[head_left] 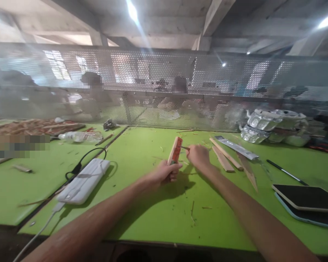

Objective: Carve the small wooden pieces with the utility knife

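Observation:
My left hand (168,171) is closed round the lower end of a wooden block (176,150), which stands tilted above the table. Its narrow side is pale bare wood, and the face turned to the right is orange-red with a dark patch low down. From the right, my right hand (199,155) grips a thin dark tool (184,147) whose tip meets or nearly meets the orange-red face. Most of that tool is hidden in the fingers, so its kind does not show. Thin shavings lie on the table below both hands.
On the green table (153,225), wood strips (224,160) and a packaged strip (236,147) lie to the right, with a pen (287,172) and a tablet (306,197) beyond. A white power bank (84,182) with cables lies left. Foil-like containers (265,123) stand before a perforated screen (158,72).

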The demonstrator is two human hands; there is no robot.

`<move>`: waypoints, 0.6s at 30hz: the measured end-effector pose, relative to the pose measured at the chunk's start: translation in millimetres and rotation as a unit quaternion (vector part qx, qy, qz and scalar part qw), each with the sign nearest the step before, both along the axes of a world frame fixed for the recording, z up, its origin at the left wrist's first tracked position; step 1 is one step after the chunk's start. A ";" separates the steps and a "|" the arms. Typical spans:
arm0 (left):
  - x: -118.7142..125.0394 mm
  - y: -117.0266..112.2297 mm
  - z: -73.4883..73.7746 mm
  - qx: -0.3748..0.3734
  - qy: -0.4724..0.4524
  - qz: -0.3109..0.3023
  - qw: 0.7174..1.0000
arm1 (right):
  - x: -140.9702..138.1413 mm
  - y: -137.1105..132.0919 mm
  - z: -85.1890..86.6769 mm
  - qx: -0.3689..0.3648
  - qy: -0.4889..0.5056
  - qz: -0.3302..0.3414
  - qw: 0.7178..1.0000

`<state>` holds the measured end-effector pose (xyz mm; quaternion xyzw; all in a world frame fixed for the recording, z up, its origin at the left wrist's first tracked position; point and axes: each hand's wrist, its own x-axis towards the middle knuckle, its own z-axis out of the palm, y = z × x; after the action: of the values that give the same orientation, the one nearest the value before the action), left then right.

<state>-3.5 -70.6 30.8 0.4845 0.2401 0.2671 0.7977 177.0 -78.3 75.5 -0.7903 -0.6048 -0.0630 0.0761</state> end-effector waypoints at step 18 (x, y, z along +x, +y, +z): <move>3.7 -1.3 0.1 0.028 0.103 -0.035 0.994 | 12.9 14.6 -14.7 -0.020 -0.082 -0.028 0.996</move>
<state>0.2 -71.9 30.9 0.5401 0.2963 0.1941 0.7634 189.9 -63.7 60.8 -0.8006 -0.5875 -0.1174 0.0081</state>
